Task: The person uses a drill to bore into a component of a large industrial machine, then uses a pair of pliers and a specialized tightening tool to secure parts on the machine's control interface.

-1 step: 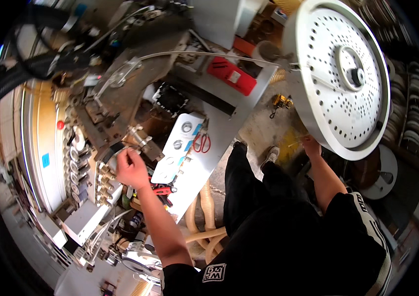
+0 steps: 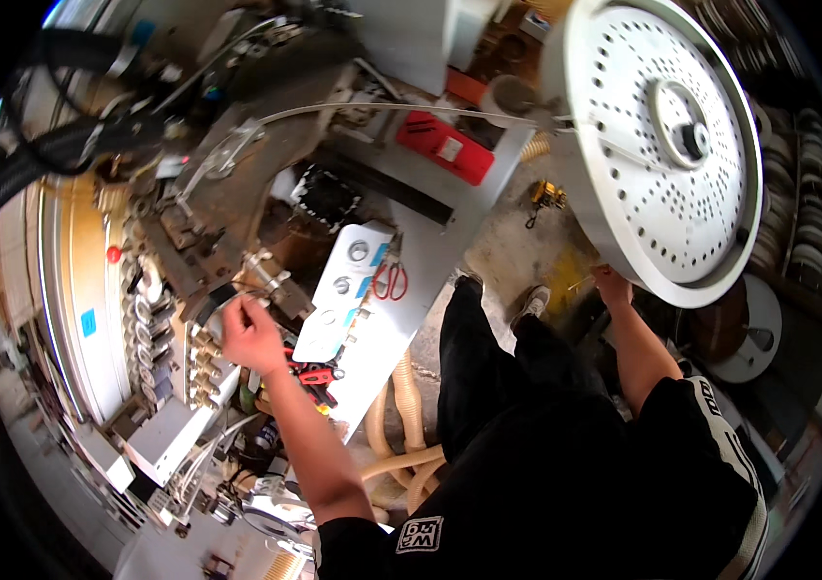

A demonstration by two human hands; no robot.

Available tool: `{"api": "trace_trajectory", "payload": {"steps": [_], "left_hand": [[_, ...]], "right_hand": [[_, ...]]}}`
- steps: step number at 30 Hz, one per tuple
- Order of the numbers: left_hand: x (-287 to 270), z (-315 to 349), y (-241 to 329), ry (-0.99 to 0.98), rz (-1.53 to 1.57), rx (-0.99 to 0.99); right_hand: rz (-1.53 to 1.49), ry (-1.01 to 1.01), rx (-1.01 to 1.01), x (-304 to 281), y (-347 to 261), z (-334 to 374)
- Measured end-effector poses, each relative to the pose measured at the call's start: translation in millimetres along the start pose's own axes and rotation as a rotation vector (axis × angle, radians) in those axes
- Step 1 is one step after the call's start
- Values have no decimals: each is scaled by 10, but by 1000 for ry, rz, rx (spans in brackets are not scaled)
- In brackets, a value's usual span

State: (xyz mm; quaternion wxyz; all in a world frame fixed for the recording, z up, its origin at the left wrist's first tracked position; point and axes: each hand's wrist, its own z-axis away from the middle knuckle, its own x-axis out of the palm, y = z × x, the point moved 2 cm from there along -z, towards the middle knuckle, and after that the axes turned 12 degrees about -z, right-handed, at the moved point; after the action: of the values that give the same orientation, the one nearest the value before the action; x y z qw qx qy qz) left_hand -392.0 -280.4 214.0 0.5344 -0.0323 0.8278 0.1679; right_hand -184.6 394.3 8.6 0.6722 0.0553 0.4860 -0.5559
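Note:
My left hand (image 2: pixel 252 334) is closed in a pinch beside the metal head of the machine (image 2: pixel 266 273). What its fingers hold is too small to make out. A short dark cylinder (image 2: pixel 214 304) sits just beyond those fingertips. On the other side, my right hand (image 2: pixel 612 286) is closed below the rim of a large white perforated reel (image 2: pixel 629 217). A thin pale sliver shows by its fingers, but what they grip is unclear. From the reel's edge a narrow strip (image 2: pixel 382 106) arcs leftward to the machine.
On the grey bench lie red-handled scissors (image 2: pixel 391 280), a white panel with round parts (image 2: pixel 341 286), a red case (image 2: pixel 446 147) and red pliers (image 2: pixel 316 375). Ribbed hoses (image 2: pixel 409 406) hang below. A yellow tool (image 2: pixel 547 195) is on the floor; stacked discs (image 2: pixel 810 232) stand at right.
The whole view has shifted slightly, so the bench and reel appear a little farther left. Both hands keep nearly the same pose.

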Motion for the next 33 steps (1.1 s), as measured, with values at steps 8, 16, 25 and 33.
{"api": "trace_trajectory", "payload": {"steps": [8, 16, 25, 33], "left_hand": [[68, 712, 724, -6, 169, 284], [1363, 3874, 2725, -1154, 464, 152], [2341, 5410, 3920, -1637, 332, 234], [4104, 5510, 4352, -1664, 291, 225]], "right_hand": [[-249, 33, -37, -1065, 1284, -38], [-40, 384, 128, -2126, 1738, -228], [-468, 390, 189, -1993, 3445, -498], [-648, 467, 424, -1245, 4069, -658]]}}
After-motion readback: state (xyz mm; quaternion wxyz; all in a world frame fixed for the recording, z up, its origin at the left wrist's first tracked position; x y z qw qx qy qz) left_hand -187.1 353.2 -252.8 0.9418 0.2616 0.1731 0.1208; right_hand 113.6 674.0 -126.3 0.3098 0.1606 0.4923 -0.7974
